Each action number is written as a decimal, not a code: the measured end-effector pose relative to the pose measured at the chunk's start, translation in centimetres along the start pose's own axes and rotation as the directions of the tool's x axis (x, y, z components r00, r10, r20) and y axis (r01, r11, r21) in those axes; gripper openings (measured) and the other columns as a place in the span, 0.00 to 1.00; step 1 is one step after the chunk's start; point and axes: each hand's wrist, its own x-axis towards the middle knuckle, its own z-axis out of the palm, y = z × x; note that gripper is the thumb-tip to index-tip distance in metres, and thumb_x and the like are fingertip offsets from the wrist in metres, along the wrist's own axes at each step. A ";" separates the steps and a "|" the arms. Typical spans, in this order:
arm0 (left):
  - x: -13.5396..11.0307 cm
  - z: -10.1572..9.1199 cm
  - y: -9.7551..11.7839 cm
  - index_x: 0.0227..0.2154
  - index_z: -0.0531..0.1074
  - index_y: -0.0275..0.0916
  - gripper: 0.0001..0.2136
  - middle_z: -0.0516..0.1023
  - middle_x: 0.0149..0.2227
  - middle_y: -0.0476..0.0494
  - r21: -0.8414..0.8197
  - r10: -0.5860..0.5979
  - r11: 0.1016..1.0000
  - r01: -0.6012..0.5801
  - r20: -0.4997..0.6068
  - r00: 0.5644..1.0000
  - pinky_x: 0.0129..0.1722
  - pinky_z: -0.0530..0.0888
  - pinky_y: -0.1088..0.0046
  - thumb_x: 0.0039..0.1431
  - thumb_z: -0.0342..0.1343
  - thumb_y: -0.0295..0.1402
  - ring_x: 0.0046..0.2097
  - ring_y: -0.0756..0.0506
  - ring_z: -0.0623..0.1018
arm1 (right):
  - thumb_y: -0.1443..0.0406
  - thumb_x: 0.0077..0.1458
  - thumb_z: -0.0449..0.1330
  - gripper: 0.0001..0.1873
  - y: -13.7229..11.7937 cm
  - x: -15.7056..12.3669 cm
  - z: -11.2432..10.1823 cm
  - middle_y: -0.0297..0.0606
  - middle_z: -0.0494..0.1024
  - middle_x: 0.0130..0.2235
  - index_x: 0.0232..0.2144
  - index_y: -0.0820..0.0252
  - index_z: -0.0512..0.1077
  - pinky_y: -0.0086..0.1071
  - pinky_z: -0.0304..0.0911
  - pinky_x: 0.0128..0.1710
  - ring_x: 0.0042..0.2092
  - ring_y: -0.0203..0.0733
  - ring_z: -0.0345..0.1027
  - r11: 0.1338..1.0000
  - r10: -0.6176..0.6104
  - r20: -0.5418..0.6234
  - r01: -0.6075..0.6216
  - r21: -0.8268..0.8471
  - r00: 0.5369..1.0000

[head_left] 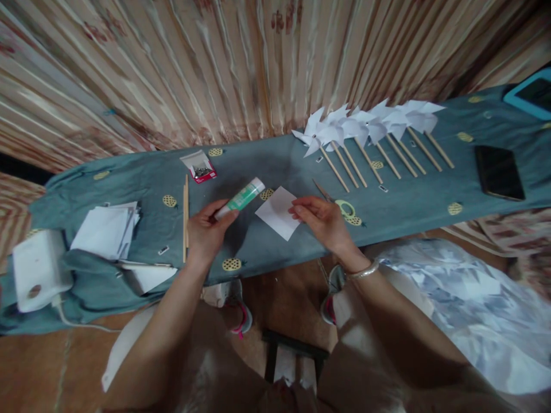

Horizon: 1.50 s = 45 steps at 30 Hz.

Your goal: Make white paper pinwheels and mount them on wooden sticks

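My left hand is closed round a green and white glue stick, held tilted over the teal cloth on the narrow table. My right hand pinches the right edge of a small white paper square lying on the cloth. Scissors with a pale green handle lie just right of that hand. A row of white paper pinwheels on wooden sticks lies further back to the right.
A stack of white paper squares and a white box with a cable sit at the left. A wooden stick, a small packet, a black phone and a blue-cased tablet also lie on the cloth. A striped curtain hangs behind.
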 end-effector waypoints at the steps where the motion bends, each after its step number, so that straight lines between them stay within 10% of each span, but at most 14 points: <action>1: 0.4 -0.7 -0.5 0.37 0.81 0.38 0.17 0.83 0.34 0.45 0.037 0.022 0.999 -0.021 -0.027 0.999 0.35 0.74 0.70 0.44 0.69 0.42 0.35 0.43 0.79 | 0.56 0.55 0.64 0.11 0.1 -0.2 -0.6 0.38 0.84 0.35 0.35 0.57 0.78 0.36 0.71 0.39 0.36 0.42 0.77 0.990 -0.061 -0.002 0.060 -0.129 0.998; 6: 1.1 -3.2 -1.4 0.39 0.80 0.42 0.12 0.83 0.40 0.42 0.409 0.293 0.865 -0.290 0.056 0.954 0.48 0.75 0.59 0.52 0.66 0.39 0.44 0.37 0.79 | 0.66 0.61 0.55 0.12 0.6 -1.4 -2.3 0.43 0.83 0.44 0.40 0.57 0.79 0.46 0.68 0.52 0.48 0.49 0.75 0.720 -0.304 0.205 0.365 -0.591 0.931; 12: -1.7 -0.1 0.1 0.49 0.75 0.44 0.14 0.78 0.54 0.40 0.449 0.557 0.500 -0.741 0.488 0.672 0.56 0.72 0.51 0.59 0.61 0.32 0.58 0.36 0.73 | 0.68 0.63 0.52 0.15 1.1 -2.0 -2.6 0.47 0.80 0.51 0.45 0.58 0.77 0.51 0.66 0.56 0.52 0.52 0.73 0.573 -0.326 0.330 0.463 -0.677 0.886; 17: -2.1 3.2 0.0 0.45 0.76 0.41 0.09 0.80 0.49 0.39 0.308 0.581 0.414 -0.857 0.635 0.509 0.54 0.74 0.54 0.64 0.56 0.28 0.56 0.38 0.75 | 0.68 0.63 0.53 0.14 1.0 -2.2 -2.8 0.48 0.79 0.52 0.46 0.60 0.77 0.50 0.66 0.56 0.53 0.51 0.72 0.548 -0.330 0.340 0.472 -0.691 0.881; 36: -3.4 4.0 0.7 0.39 0.77 0.37 0.09 0.83 0.40 0.40 0.247 0.591 0.431 -0.868 0.649 0.479 0.48 0.72 0.61 0.67 0.51 0.28 0.45 0.42 0.77 | 0.75 0.49 0.55 0.17 -0.1 -3.0 -3.4 0.45 0.79 0.51 0.39 0.57 0.76 0.45 0.66 0.57 0.54 0.48 0.73 0.761 -0.246 0.285 0.367 -0.535 0.926; 45: -5.6 3.9 0.6 0.41 0.76 0.37 0.07 0.81 0.39 0.40 0.222 0.536 0.592 -0.775 0.610 0.584 0.43 0.71 0.63 0.65 0.54 0.27 0.43 0.42 0.75 | 0.70 0.53 0.63 0.08 0.2 -4.4 -2.9 0.43 0.79 0.50 0.37 0.55 0.76 0.46 0.64 0.56 0.53 0.47 0.72 0.814 -0.179 0.317 0.322 -0.483 0.931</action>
